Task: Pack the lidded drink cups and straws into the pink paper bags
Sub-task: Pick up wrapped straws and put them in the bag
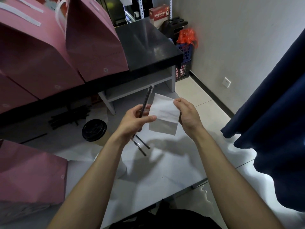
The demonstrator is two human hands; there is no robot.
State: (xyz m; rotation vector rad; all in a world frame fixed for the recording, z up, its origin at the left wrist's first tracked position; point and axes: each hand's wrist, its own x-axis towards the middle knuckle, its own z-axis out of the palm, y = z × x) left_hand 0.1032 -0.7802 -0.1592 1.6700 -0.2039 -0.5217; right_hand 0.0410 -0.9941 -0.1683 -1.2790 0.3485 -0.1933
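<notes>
The left hand (132,119) grips two wrapped black straws (146,103) while the right hand (186,113) pinches a white napkin (163,118), both above the white table (165,171). Straws are being gathered. Next they likely go into a pink bag (29,176) at the table's left edge, near the lidded cup (94,129).

Dim indoor shot with one bright patch low on the right

Most of the frame is murky, especially under the black desk (148,47) and along the left side where the pink bags (41,60) look muddy. The white sheet (165,171) and the floor (206,195) at lower right catch hard light and nearly blow out, with a wet-looking glare by the curtain (272,113). The hands (137,119) throw soft dark shadows down onto the sheet, so the light seems to come from above and behind. The desk top shows pale reflection streaks. Wide-angle bending curves the wall and curtain at the edges, and the top-left corner is smeared and soft.
</notes>
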